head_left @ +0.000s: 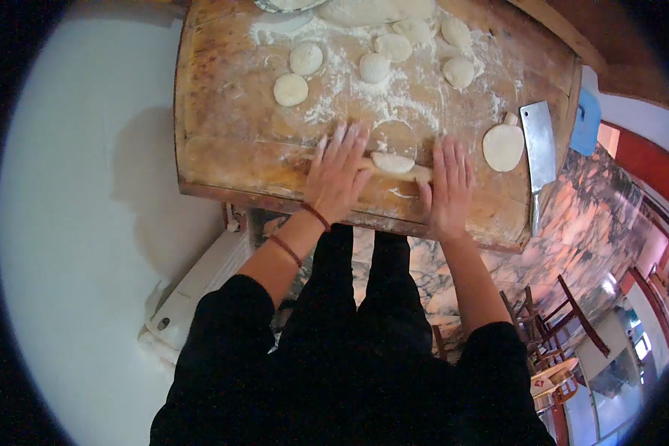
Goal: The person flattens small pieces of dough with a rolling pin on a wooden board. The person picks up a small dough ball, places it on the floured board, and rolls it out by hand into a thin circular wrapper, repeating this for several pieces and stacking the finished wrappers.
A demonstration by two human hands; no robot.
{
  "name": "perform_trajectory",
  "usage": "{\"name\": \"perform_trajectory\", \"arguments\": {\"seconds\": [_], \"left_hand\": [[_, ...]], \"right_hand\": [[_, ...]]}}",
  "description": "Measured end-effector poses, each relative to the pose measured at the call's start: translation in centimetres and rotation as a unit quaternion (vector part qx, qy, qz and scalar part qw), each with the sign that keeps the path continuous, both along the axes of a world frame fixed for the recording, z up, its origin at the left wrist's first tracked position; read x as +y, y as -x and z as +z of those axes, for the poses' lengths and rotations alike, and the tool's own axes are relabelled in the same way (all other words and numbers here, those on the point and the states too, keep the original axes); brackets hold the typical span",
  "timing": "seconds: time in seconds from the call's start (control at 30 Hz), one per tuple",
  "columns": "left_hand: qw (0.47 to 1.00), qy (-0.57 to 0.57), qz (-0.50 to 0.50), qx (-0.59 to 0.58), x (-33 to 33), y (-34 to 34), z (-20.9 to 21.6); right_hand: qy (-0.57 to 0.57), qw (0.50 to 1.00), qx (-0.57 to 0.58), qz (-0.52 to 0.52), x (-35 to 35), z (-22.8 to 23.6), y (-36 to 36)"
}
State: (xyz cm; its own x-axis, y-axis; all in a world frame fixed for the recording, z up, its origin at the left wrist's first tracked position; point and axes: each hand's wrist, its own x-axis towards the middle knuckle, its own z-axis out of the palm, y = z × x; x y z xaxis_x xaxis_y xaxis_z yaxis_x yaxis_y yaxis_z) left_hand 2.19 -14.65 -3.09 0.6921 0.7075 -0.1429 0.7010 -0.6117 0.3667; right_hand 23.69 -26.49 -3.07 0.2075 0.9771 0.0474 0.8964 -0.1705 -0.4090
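Note:
A thin wooden rolling pin (421, 175) lies near the front edge of the floured wooden board (234, 149). My left hand (337, 171) rests flat over its left end, with the fingers stretched forward. Over the right end lies my right hand (449, 182), its fingers also straight. Between the hands, a small piece of dough (392, 162) is against the pin, partly hidden by it. To the right of my right hand lies a flat oval dough round (503, 147), with a small dough lump (511, 118) at its top.
A cleaver (540, 145) lies along the board's right edge, handle toward me. Several dough pieces (374, 68) sit in loose flour farther back, before a long dough mass (379, 10). A bowl (290, 4) is cut off at the top. Chairs (557, 327) stand on the lower right.

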Motion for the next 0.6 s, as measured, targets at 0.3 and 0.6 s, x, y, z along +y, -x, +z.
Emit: {"name": "perform_trajectory", "arguments": {"seconds": [0.3,0.6], "left_hand": [[0.997,0.024,-0.021,-0.070,-1.9,0.0,0.9],[0.963,0.215,-0.071,-0.146,1.2,-2.7,2.0]], "right_hand": [[-0.012,0.999,0.004,-0.037,-2.2,-1.0,-0.3],[-0.031,0.995,0.086,0.032,-1.6,1.2,-1.3]]}}
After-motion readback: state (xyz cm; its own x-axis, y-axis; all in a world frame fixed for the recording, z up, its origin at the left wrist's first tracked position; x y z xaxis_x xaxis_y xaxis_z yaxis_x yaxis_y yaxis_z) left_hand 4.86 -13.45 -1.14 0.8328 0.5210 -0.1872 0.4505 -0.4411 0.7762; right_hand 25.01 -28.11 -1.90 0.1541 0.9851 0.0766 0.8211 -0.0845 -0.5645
